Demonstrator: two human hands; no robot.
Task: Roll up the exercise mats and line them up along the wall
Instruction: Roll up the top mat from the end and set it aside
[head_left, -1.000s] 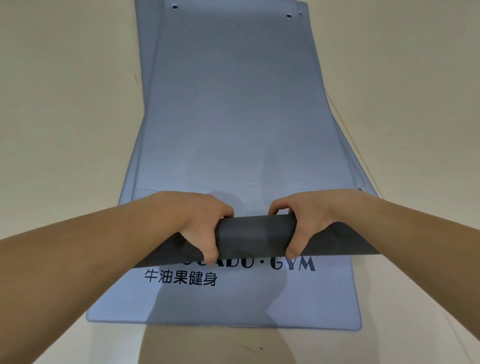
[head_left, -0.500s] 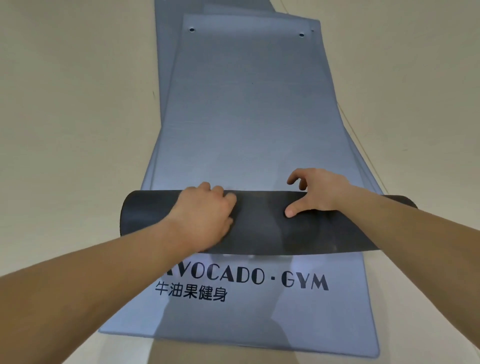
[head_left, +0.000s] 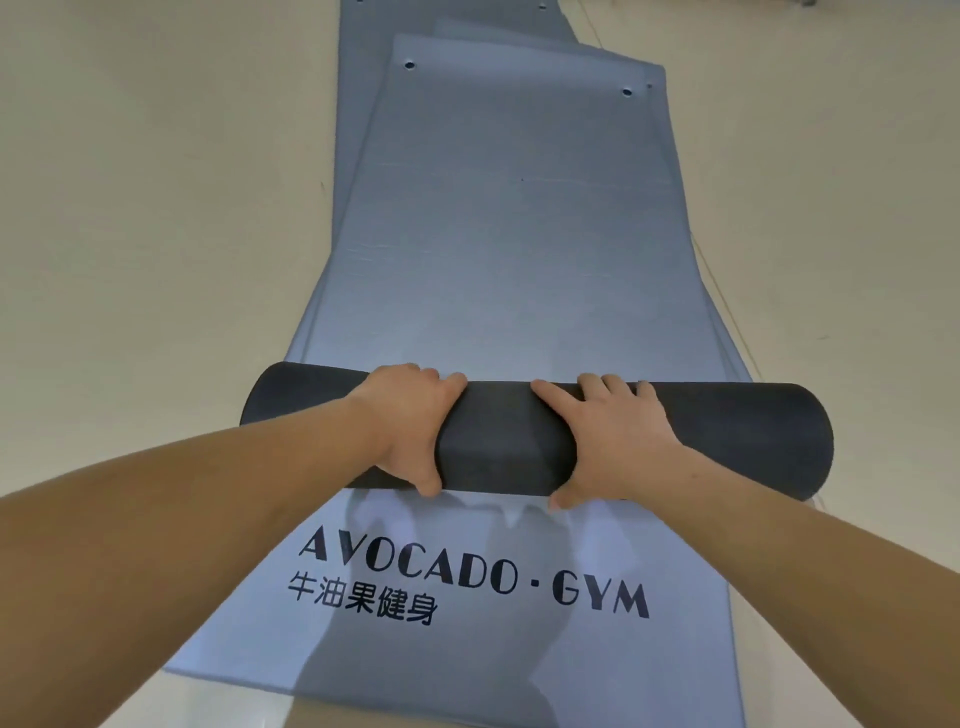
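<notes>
Roll (head_left: 504, 441) thicker — under left hand (head_left: 410, 421), right hand (head_left: 618, 441)

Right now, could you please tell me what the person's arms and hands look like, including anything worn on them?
The left forearm and right forearm are bare, with no sleeves in view. The left hand and right hand wear no gloves, and no watch, bracelet or ring shows.

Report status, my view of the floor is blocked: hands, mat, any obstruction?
Left hand and right hand both grip the dark roll. Top mat partly rolled, long stretch flat ahead. Path clear; more mats lie underneath.
</notes>
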